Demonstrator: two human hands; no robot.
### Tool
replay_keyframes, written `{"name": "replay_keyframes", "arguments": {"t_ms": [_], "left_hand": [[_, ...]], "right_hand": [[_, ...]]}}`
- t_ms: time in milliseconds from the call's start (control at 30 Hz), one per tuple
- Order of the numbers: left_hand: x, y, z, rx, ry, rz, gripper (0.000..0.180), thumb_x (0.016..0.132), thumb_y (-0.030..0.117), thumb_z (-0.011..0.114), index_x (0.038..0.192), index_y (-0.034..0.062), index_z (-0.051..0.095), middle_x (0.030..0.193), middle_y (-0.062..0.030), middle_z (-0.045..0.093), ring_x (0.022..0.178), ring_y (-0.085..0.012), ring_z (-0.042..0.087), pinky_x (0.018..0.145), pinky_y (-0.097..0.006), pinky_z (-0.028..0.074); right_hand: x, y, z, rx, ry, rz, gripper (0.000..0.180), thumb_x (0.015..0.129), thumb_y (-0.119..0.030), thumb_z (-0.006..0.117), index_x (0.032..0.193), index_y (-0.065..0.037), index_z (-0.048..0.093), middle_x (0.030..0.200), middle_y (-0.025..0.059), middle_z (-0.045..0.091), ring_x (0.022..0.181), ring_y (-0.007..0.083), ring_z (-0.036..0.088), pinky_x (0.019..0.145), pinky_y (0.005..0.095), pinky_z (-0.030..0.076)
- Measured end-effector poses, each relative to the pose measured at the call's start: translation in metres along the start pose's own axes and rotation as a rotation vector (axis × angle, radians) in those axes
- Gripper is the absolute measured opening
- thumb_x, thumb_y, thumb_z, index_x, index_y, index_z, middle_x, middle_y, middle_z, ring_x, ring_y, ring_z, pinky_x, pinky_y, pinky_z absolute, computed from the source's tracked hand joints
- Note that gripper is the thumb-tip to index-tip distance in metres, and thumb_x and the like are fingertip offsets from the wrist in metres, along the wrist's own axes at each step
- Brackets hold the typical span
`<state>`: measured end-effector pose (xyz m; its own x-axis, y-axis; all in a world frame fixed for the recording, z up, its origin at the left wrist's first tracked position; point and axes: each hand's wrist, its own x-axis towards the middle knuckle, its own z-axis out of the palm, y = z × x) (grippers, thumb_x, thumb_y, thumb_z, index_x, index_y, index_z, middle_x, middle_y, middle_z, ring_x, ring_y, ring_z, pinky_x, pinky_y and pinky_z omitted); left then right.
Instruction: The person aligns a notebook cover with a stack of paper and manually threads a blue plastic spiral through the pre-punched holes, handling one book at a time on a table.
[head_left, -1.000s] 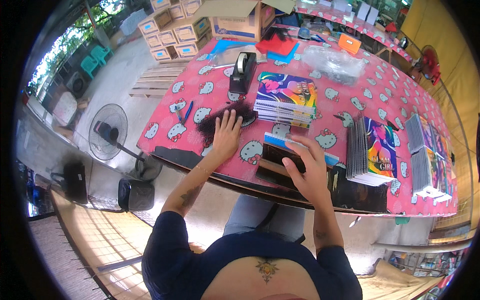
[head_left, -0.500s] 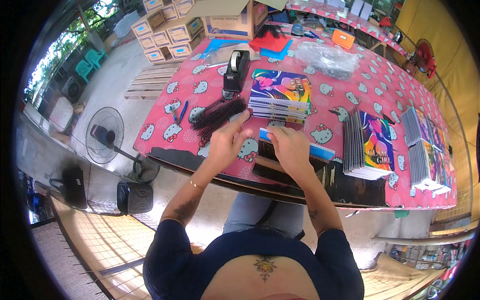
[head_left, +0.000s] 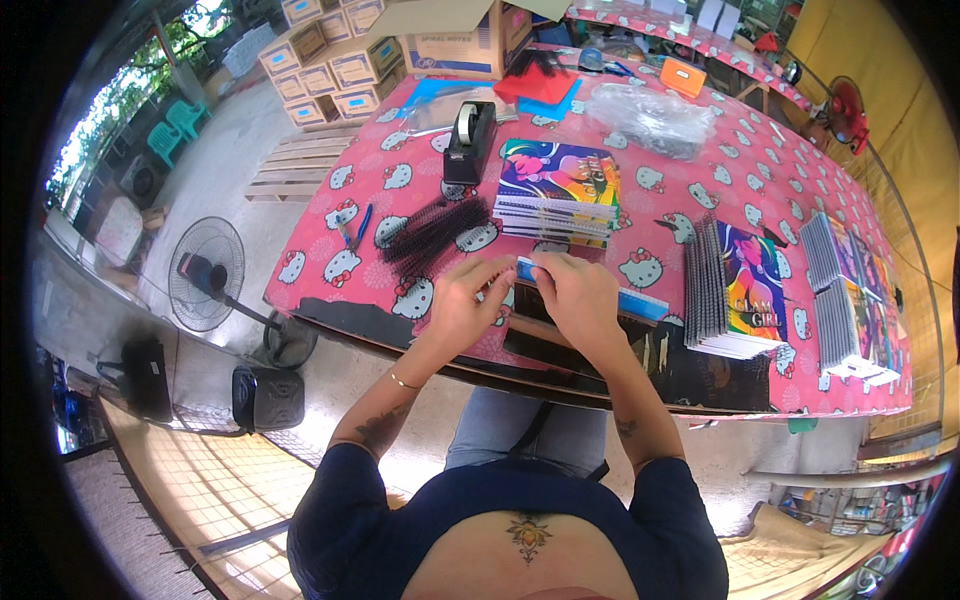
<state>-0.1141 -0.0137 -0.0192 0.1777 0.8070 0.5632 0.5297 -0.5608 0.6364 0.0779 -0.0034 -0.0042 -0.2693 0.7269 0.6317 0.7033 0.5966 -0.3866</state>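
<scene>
At the bench (head_left: 690,180) edge, left hand (head_left: 462,305) and right hand (head_left: 578,295) both grip a blue strip (head_left: 600,290); behind, an open cardboard box (head_left: 455,35), contents unseen.

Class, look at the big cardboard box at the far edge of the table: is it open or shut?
Open. The cardboard box has its top flaps lifted and spread outward; its contents cannot be made out.

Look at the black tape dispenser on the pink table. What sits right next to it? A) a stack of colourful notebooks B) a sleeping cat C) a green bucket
A: the tape dispenser stands just left of a stack of colourful notebooks on the pink table.
</scene>
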Motion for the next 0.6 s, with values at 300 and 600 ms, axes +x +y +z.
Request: {"name": "replay_keyframes", "arguments": {"t_ms": [300, 600], "left_hand": [[0.0, -0.006, 0.013, -0.059, 0.157, 0.027, 0.016, 0.092, 0.005, 0.072, 0.106, -0.0019, 0.069, 0.095, -0.0126, 0.072, 0.079, -0.0192, 0.068, 0.072, -0.03, 0.054], [0.006, -0.003, 0.008, -0.025, 0.074, 0.031, 0.023, 0.089, 0.002, 0.073, 0.112, 0.0006, 0.07, 0.098, -0.0139, 0.071, 0.085, -0.0202, 0.071, 0.076, -0.03, 0.055]], "right_hand": [[0.002, -0.003, -0.002, 0.002, -0.005, 0.013, 0.01, 0.089, -0.017, 0.068, 0.098, -0.011, 0.067, 0.081, 0.0095, 0.068, 0.072, 0.0332, 0.067, 0.061, 0.0457, 0.051], [0.001, -0.002, -0.007, -0.016, -0.127, 0.033, 0.012, 0.089, -0.017, 0.069, 0.1, -0.011, 0.07, 0.087, 0.0081, 0.071, 0.077, 0.0322, 0.068, 0.064, 0.0447, 0.052]]}}
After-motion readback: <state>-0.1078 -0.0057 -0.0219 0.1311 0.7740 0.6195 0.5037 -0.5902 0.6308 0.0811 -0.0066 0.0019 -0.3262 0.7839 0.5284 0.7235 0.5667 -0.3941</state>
